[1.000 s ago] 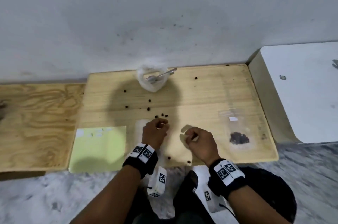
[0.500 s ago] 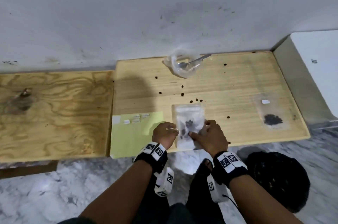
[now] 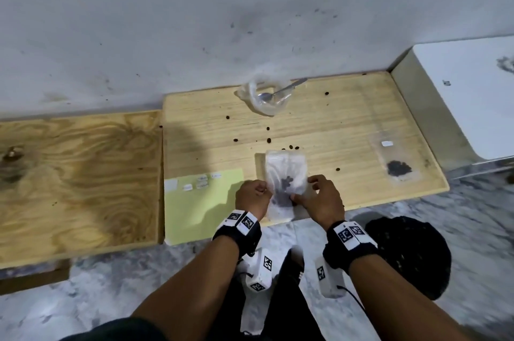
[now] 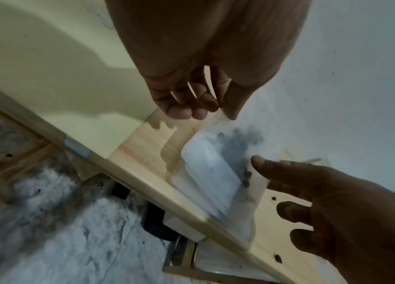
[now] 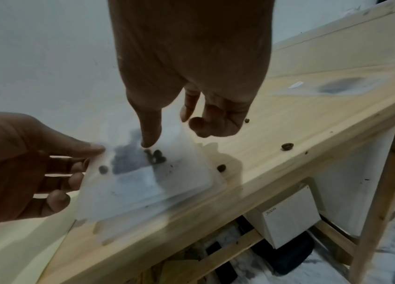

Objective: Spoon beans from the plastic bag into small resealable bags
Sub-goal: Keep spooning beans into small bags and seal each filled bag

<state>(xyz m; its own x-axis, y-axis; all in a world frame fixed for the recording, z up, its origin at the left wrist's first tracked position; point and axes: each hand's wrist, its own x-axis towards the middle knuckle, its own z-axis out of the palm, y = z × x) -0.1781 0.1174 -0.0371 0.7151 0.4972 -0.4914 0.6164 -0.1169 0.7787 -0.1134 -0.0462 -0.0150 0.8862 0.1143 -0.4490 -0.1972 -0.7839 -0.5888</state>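
Both hands hold a small clear resealable bag (image 3: 286, 173) upright over the light wooden table's (image 3: 347, 123) front edge, with a few dark beans in it. My left hand (image 3: 265, 191) pinches its left edge between thumb and fingers (image 4: 191, 109). My right hand (image 3: 301, 191) pinches the right edge, its thumb (image 5: 150, 132) lying on the bag's (image 5: 157, 173) face. At the back of the table lies the crumpled plastic bag (image 3: 262, 107) with a metal spoon (image 3: 281, 91) resting in it. Loose beans (image 3: 269, 140) are scattered between that bag and my hands.
A second small bag with beans (image 3: 399, 166) lies flat at the table's right. A pale green sheet with white labels (image 3: 200, 201) lies left of my hands. More flat clear bags (image 5: 186, 190) sit under the held one. Left is a darker plywood board (image 3: 78, 173), right a white surface (image 3: 472, 95).
A second ago my hands were curled low on the table with no bag between them. They have since taken hold of the small bag and raised it on end.
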